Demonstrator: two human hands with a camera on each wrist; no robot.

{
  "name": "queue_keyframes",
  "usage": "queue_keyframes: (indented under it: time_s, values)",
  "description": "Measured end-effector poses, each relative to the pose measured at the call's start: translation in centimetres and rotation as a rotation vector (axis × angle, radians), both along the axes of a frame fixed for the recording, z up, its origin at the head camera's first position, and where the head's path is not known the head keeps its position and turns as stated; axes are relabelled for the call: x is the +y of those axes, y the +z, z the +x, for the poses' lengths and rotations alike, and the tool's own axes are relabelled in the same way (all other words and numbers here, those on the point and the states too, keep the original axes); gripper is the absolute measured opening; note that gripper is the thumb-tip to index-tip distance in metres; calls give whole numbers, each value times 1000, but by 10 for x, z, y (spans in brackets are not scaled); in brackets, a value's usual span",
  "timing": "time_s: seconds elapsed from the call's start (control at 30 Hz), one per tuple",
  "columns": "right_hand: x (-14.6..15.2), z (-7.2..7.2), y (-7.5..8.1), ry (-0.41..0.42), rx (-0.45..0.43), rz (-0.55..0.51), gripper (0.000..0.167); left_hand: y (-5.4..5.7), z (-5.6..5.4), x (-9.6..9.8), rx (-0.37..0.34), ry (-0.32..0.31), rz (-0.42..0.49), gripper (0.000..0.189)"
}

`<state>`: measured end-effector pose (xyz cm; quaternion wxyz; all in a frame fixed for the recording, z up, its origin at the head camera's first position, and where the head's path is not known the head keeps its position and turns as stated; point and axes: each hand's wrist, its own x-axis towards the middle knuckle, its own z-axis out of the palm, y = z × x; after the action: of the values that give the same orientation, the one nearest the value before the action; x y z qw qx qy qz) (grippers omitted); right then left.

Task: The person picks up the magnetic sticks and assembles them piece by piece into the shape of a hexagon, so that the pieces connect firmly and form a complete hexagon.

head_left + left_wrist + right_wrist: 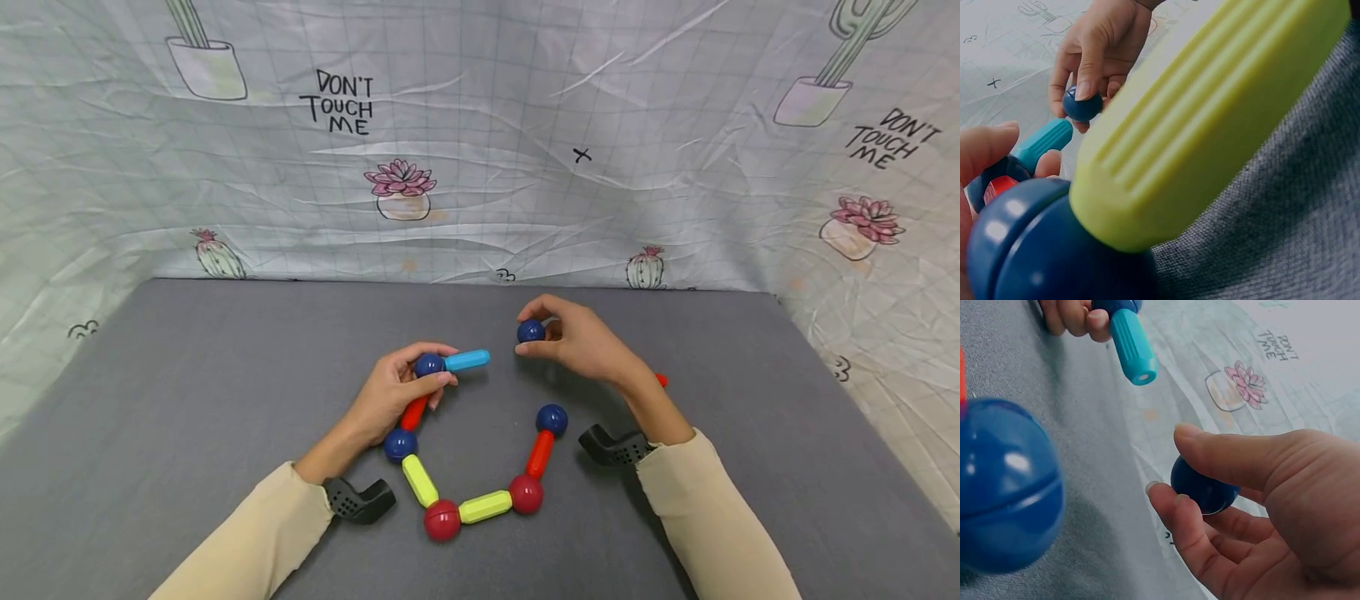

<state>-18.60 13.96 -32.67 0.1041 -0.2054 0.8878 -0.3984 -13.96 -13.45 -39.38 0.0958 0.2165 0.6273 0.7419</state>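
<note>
My left hand (pixel 390 392) grips a dark blue ball (pixel 430 365) at one end of a joined chain. From that ball a light blue rod (pixel 467 360) points right, its far end free. A red rod (pixel 414 413) runs down to another blue ball (pixel 401 445), then a yellow-green rod (pixel 420 481), a red ball (pixel 442 521), a second yellow-green rod (pixel 485 507), a red ball (pixel 527 494), a red rod (pixel 540 454) and a blue ball (pixel 552 419). My right hand (pixel 581 340) pinches a loose blue ball (pixel 1205 487) between thumb and fingers, apart from the light blue rod.
A grey tabletop (pixel 225 400) lies under everything. Behind my right forearm a red piece (pixel 662 380) peeks out, mostly hidden. A printed cloth (pixel 495 100) hangs at the back and sides. Black wrist mounts (pixel 360 501) sit on both wrists.
</note>
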Motion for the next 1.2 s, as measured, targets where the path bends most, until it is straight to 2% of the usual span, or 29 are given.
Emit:
queue_keyframes:
  time_s: [0.17,0.37,0.7,0.9,1.2]
  values:
    - [-4,2,-1,30,24,-9,38,-1,0,0,32,12,-42,33]
    - [-8,2,-6,73,41,-34,39,-1,0,0,25,31,-62,35]
    - [-20,5,-12,119,53,-25,38,-4,-1,1,26,20,-51,35]
    - [-24,6,-13,130,62,-53,39,-3,-1,1,38,9,-40,34]
    - [-30,9,-13,151,76,-35,38,-3,-1,1,44,7,-37,33]
